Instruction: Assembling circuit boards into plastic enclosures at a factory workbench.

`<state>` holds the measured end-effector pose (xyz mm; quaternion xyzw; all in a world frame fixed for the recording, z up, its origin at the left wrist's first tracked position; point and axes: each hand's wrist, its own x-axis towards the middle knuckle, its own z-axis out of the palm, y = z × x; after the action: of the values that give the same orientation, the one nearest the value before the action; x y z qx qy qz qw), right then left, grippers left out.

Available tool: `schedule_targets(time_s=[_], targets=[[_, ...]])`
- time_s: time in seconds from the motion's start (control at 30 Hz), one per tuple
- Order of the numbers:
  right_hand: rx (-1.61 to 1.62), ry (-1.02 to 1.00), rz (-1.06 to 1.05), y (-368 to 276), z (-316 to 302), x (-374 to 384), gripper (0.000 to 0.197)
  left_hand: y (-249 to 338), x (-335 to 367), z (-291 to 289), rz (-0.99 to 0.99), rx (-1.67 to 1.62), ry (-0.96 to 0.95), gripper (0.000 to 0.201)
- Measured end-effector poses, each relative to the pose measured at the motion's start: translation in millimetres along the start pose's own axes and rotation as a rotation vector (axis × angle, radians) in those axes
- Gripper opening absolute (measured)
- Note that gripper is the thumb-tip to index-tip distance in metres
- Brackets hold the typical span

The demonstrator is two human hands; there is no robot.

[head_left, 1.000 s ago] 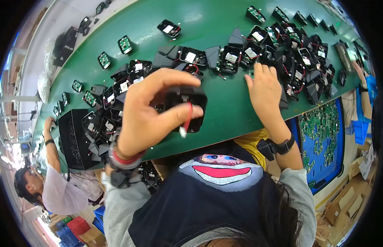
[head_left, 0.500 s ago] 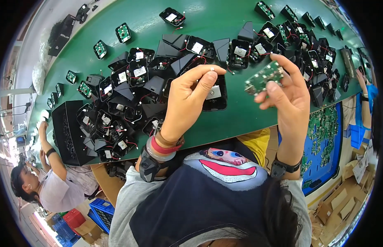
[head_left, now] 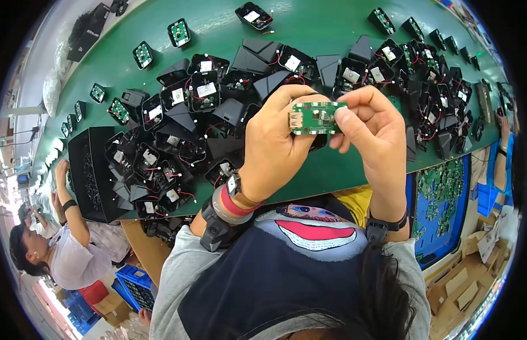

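A small green circuit board (head_left: 319, 117) with a metal socket at its left end is pinched from both sides above the green table (head_left: 218, 39). My left hand (head_left: 272, 141) grips the board's left end and also cups a black plastic housing (head_left: 318, 141), mostly hidden behind the fingers. My right hand (head_left: 372, 130) has thumb and fingertips on the board's right end. Both hands hover over the table's near edge, in front of a pile of black housings (head_left: 178, 130) with red and black wires.
More open housings (head_left: 439, 85) spread along the right of the table; single green boards (head_left: 143, 55) lie at the far left. A black bin (head_left: 90, 175) stands at the left. A blue tray of green boards (head_left: 442, 204) sits lower right. Another person (head_left: 65, 249) works at lower left.
My right hand lifted a green board off the pile and brought it to my left hand, which kept the black housing. Both hands now hold the board level together.
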<state>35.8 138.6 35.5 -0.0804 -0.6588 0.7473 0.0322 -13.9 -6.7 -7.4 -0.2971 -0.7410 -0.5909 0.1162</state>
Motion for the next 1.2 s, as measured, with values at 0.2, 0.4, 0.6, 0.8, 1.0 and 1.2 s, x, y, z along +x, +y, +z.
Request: schedule_targets(time_s=[0.2,0.4,0.6,0.8,1.0,1.2], targets=[[-0.048,0.107,0.003,15,-13,-1,0.013,-2,0,3,-0.034,0.029,-0.023,0.014],[0.107,0.136,0.067,24,-12,-1,0.013,-5,-3,7,-0.226,-0.351,-0.072,0.022],[0.039,0.018,0.111,23,-10,-10,0.019,7,-4,10,-0.513,-0.613,-0.158,0.044],[-0.442,0.137,-0.376,7,-14,-13,0.014,11,-1,4,-0.55,-0.626,-0.255,0.044],[-0.68,0.123,-0.535,16,2,3,0.013,9,-1,3,-0.232,-0.215,-0.268,0.051],[-0.29,0.092,-0.305,23,18,4,0.009,4,-3,-1,-0.364,-0.291,-0.183,0.049]])
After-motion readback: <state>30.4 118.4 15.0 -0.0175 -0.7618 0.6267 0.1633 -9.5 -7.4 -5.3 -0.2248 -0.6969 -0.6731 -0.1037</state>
